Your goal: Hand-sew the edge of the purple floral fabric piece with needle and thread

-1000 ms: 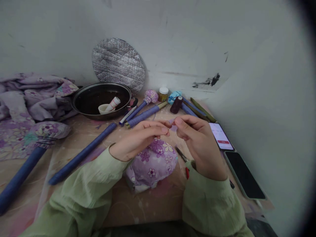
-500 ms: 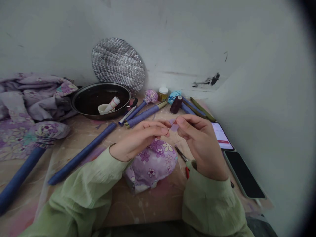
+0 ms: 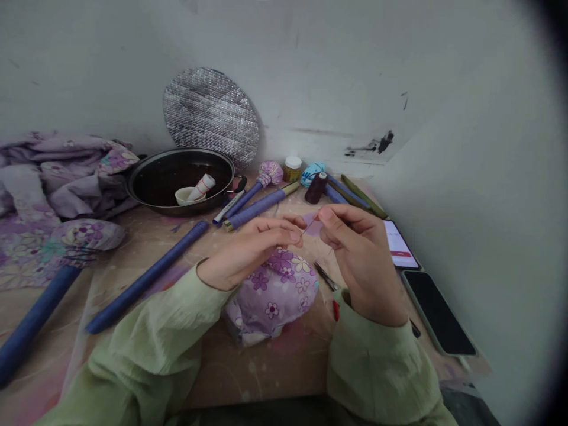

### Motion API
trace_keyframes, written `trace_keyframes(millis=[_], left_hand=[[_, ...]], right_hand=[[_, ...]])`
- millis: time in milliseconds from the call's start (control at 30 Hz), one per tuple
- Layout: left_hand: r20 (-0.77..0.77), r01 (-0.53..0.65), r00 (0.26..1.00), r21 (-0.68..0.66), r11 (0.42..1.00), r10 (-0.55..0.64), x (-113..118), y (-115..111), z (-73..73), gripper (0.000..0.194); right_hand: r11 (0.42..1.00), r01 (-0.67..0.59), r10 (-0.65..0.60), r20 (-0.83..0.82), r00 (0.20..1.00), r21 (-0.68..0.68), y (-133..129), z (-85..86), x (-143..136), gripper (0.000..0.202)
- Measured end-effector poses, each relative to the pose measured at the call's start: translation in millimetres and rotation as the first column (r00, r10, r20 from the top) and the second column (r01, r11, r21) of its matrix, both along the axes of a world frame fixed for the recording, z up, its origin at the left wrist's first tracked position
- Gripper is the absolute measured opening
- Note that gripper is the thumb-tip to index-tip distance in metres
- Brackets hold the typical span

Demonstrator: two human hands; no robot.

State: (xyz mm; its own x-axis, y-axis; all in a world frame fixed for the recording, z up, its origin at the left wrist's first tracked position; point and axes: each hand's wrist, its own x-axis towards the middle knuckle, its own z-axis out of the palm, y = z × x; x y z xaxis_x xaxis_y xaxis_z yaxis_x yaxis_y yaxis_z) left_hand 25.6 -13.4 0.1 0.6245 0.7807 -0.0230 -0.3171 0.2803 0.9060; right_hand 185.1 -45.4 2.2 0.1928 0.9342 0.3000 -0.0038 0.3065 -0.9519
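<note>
Fine work held up in plain view

From my remote seat I see the left grip (image 3: 252,249) with thumb and fingertips together on one end of a thin strand (image 3: 309,226); whether it is needle or thread, I cannot tell. The right grip (image 3: 366,260) pinches the other end, so the strand slants across the short gap between them. I judge the double hold keeps something so slight steady and visible.

The floral cloth bundle (image 3: 277,299) rests on the desk (image 3: 248,381) below the left grip, probably parked there to free the fingers; I cannot tell whether the wrist brushes it. A dark-bladed tool (image 3: 326,276) lies below and just left of the right grip, I suppose for easy reach. Beyond the right grip a thread spool (image 3: 315,189) stands upright, likely set back for elbow room. A lit phone (image 3: 403,248), partly hidden, lies to the right grip's right, screen upward, presumably for glancing at.
</note>
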Motion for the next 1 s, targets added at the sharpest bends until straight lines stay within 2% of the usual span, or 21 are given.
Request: trace_keyframes(millis=[233, 467, 667, 1000], left_hand=[[0.015, -0.006, 1.0, 0.019, 1.0, 0.006, -1.1, 1.8, -1.4, 0.012], [0.038, -0.024, 0.999, 0.062, 0.998, 0.022, -1.4, 2.9, -2.8, 0.013], [0.01, -0.017, 1.0, 0.019, 1.0, 0.017, -0.9, 1.2, -2.9, 0.005], [-0.007, -0.008, 1.0, 0.006, 1.0, 0.008, -0.1, 0.8, -1.6, 0.005]], right_hand=[[1.0, 0.007, -0.006, 0.055, 0.998, -0.006, -1.9, 0.6, 1.9, 0.02], [1.0, 0.02, -0.02, 0.041, 0.999, -0.008, -2.3, 0.3, 4.3, 0.019], [0.999, 0.033, -0.033, 0.052, 0.998, -0.006, -2.4, 0.6, 3.8, 0.021], [0.999, 0.037, -0.038, 0.032, 0.999, 0.012, -1.5, 0.6, 3.2, 0.016]])
